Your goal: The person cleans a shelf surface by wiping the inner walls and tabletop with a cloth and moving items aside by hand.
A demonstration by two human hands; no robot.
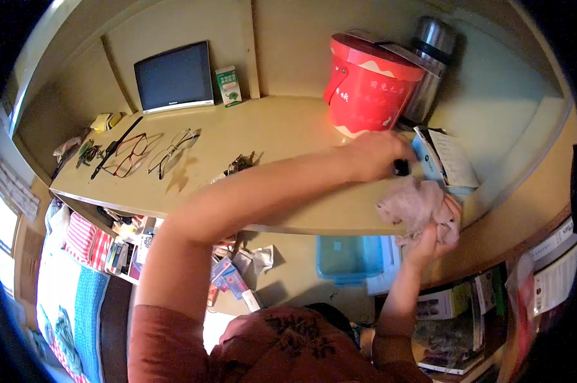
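My left hand (376, 154) reaches across the upper shelf, in front of the red bucket (378, 89). Its fingers are closed around a small black object (401, 167) whose kind I cannot make out. Just below and to the right, my right hand (436, 239) grips a crumpled greyish-pink cloth (419, 204), which covers part of its fingers. Close beside both hands stands an open white and blue box (445, 159) with papers in it. Behind the red bucket leans a steel thermos (429, 70).
On the shelf (282, 127) lie keys (240, 163), clear glasses (172, 152), red-framed glasses (132, 154) and a black strap (113, 150). A dark-screened tablet (174, 76) and a green-white box (228, 86) stand at the back. Below are a blue plastic container (349, 258) and small boxes (227, 277).
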